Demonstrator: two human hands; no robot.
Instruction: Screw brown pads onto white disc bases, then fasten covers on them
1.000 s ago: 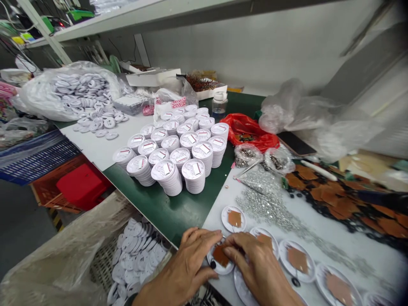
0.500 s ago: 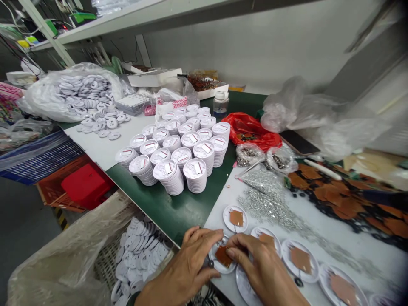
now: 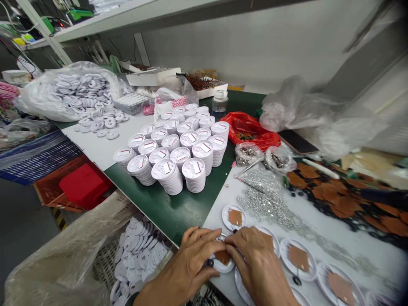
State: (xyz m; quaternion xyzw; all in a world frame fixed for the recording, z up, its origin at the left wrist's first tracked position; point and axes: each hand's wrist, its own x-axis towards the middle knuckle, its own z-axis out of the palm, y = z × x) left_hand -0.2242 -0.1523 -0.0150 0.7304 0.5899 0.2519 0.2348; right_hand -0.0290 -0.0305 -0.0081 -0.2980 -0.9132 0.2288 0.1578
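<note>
A white round plastic disc [image 3: 227, 267] lies low on the pale work surface between my hands, with a square brown circuit board [image 3: 222, 257] inside it. Around its left side my left hand [image 3: 191, 261] is closed, index finger over the top and thumb at the near edge. A small black ring [image 3: 210, 262] sits by the left thumb. My right hand [image 3: 255, 259] is pinched at the board's upper edge, its fingertips meeting the left fingers; whatever lies between them is hidden. Beside it are more discs with brown boards, including one disc [image 3: 227, 222] just beyond.
Stacked white discs [image 3: 194, 182] stand on the green mat [image 3: 168, 216]. Small silver parts [image 3: 270, 193] are strewn at right, near tweezers [image 3: 250, 167] and loose brown boards [image 3: 338, 197]. A red bag [image 3: 251, 127] and phone [image 3: 298, 141] lie behind. Below left, a lined basket [image 3: 105, 259] holds white discs.
My right hand has shifted slightly up and left, its fingers bunching closer to the left fingertips and covering more of the board. The left hand has stayed almost still around the disc.
</note>
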